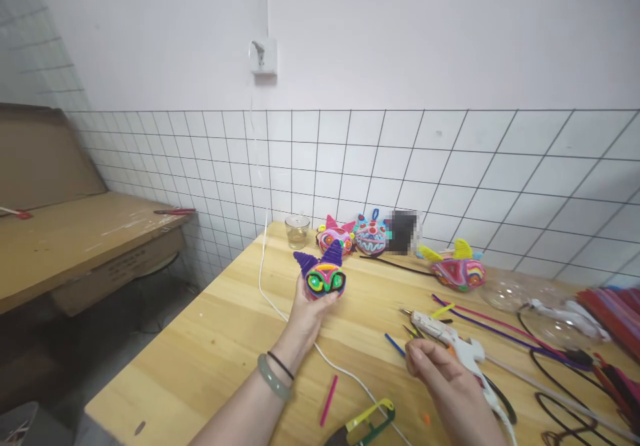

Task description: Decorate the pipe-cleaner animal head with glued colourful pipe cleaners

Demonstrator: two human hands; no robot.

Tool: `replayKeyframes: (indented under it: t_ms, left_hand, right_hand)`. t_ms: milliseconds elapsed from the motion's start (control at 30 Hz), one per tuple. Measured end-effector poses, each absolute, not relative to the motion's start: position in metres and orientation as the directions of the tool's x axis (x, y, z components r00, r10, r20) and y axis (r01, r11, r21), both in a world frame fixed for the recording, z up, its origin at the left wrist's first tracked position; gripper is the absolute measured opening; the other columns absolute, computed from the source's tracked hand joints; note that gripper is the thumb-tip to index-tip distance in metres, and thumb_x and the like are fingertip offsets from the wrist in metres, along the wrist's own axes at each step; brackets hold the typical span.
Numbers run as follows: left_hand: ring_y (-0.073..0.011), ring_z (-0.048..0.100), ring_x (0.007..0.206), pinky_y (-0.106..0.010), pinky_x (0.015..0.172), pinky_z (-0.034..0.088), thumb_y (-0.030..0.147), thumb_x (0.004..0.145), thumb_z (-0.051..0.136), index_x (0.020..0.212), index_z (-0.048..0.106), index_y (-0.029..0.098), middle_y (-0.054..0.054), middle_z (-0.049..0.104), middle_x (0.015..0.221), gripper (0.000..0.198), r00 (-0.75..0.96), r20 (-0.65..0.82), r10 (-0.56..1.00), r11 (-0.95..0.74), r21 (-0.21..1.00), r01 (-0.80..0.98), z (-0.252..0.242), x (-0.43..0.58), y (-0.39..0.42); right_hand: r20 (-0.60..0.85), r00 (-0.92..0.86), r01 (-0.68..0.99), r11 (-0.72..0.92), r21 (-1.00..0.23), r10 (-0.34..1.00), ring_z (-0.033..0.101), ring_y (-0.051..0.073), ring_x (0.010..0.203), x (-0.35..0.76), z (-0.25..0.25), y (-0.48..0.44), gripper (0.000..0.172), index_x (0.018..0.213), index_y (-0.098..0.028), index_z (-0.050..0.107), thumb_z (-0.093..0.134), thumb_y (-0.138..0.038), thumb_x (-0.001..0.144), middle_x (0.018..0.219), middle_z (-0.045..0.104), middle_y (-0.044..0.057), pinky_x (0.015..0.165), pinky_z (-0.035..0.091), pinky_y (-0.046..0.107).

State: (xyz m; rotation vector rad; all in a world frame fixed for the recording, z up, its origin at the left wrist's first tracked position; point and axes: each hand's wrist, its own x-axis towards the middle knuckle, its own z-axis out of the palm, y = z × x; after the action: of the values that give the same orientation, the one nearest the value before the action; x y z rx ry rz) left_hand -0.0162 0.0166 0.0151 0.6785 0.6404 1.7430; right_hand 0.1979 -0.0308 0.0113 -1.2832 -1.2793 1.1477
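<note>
My left hand [306,307] is closed around a small round craft head [324,277] wound from coloured pipe cleaners, with purple ears, and holds it up above the wooden table [220,339]. A green bangle and a black band sit on that wrist. My right hand [433,366] rests low on the table with its fingers curled beside the handle of a white glue gun [453,343]. Whether the fingers grip the gun is unclear.
Three more pipe-cleaner heads [336,236] [371,235] [457,269] stand along the tiled wall beside a glass jar [297,231]. Loose pipe cleaners [505,329], a white cord [280,309], clear plastic shells [505,293] and a yellow-handled tool [367,423] lie around. Cardboard boxes [75,233] stand left.
</note>
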Motion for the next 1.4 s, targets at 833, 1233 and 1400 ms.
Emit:
replayKeyframes:
  t_ms: [833, 1233, 1400]
  left_hand:
    - [-0.0205, 0.065, 0.095, -0.04, 0.092, 0.046, 0.018, 0.047, 0.087, 0.107, 0.052, 0.021, -0.005, 0.067, 0.102, 0.07, -0.255, 0.114, 0.96, -0.255, 0.732, -0.632, 0.014, -0.027, 0.021]
    - [-0.0242, 0.063, 0.102, -0.042, 0.097, 0.043, 0.02, 0.052, 0.085, 0.114, 0.051, 0.019, -0.009, 0.068, 0.109, 0.071, -0.222, 0.178, 0.959, -0.279, 0.751, -0.599, 0.016, -0.026, 0.018]
    - [-0.0271, 0.058, 0.113, -0.04, 0.1, 0.042, 0.019, 0.049, 0.086, 0.122, 0.05, 0.021, -0.011, 0.064, 0.121, 0.081, -0.209, 0.213, 0.954, -0.297, 0.751, -0.59, 0.017, -0.027, 0.019]
  right_hand:
    - [0.06, -0.109, 0.106, 0.072, -0.992, 0.992, 0.061, 0.021, 0.065, 0.186, 0.011, -0.012, 0.039, 0.084, -0.021, 0.071, 0.073, -0.055, 0.065, 0.069, 0.067, 0.004, 0.062, 0.051, 0.031]
    - [-0.116, -0.35, -0.125, -0.17, -0.978, 0.929, 0.07, 0.019, 0.087, 0.124, 0.058, 0.044, 0.055, 0.129, -0.034, 0.05, 0.067, -0.049, 0.079, 0.125, 0.061, 0.006, 0.072, 0.052, 0.03]
    - [-0.144, -0.482, -0.162, -0.249, -0.955, 0.864, 0.068, 0.014, 0.069, 0.104, 0.069, 0.051, 0.032, 0.108, -0.027, 0.062, 0.064, -0.047, 0.082, 0.111, 0.07, 0.005, 0.065, 0.053, 0.028]
